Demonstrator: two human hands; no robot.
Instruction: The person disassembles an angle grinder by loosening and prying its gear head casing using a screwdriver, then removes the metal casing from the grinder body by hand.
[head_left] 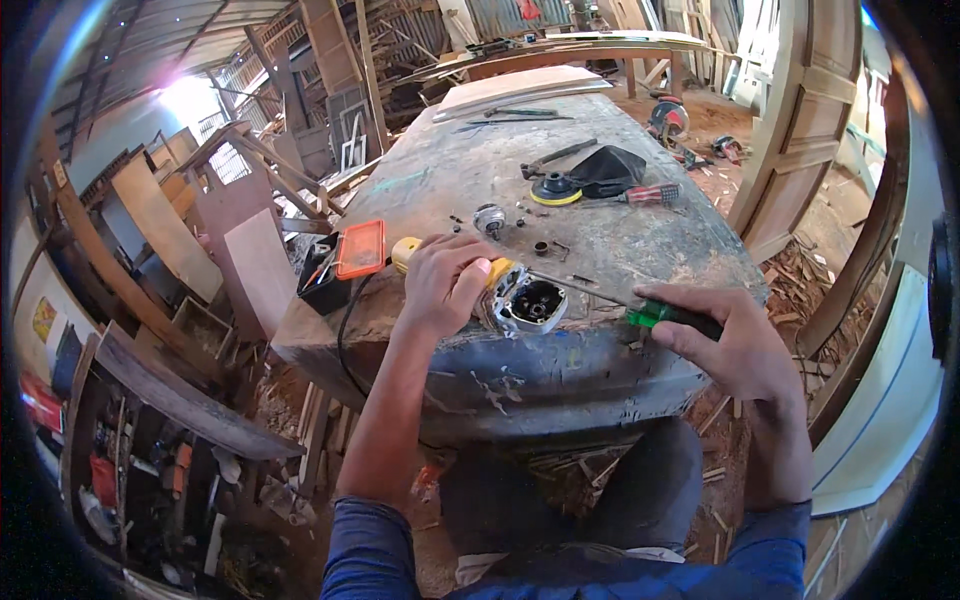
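My left hand (445, 285) is wrapped round the body of a yellow power tool (405, 252), holding it down near the table's front edge. The tool's metal gear housing (548, 316) is open toward me, with a dark greasy inside. In my right hand (740, 345) is a screwdriver (655, 314) with a green handle, its long shaft pointing left at the housing. The shaft's tip reaches the housing's upper rim; whether it touches cannot be made out. Behind the housing lie a loose metal gear cover (490, 218), a small dark ring (541, 248) and several small parts.
A small black box with an orange lid (361, 248) stands at the table's left edge, near a black cable (343, 345). Farther back are a sanding pad (556, 190), a black bag (608, 170) and a red-handled tool (655, 194). Boards (525, 90) lie at the far end.
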